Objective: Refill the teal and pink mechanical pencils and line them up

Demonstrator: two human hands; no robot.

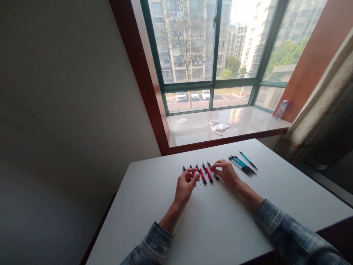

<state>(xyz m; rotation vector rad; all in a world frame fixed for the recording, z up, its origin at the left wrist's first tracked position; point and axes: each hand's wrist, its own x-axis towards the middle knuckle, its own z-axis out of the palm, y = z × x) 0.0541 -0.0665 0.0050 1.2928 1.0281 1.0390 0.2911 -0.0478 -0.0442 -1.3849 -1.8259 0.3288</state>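
Note:
My left hand (186, 184) is over the left end of a row of pink-and-black pens (203, 176), palm inward. Its thumb and forefinger are curled but apart, with nothing clearly visible between them. A thin pale stick (200, 182) shows beside its thumb, too small to name. My right hand (225, 172) has thumb and forefinger pinched together at the rightmost pen (216, 176) of the row; its fingertips hide what they hold, if anything. Several pens lie side by side, slanted, with black ends. Some are partly hidden behind my left hand.
Right of my right hand, several teal-and-black pens (240, 165) lie grouped, with one teal pen (248, 161) slightly apart. All rest on the white table (220, 228). Beyond its far edge, a windowsill (193, 136) holds a white cloth (219, 127) and a clear bottle (281, 110). A curtain (320, 99) hangs right.

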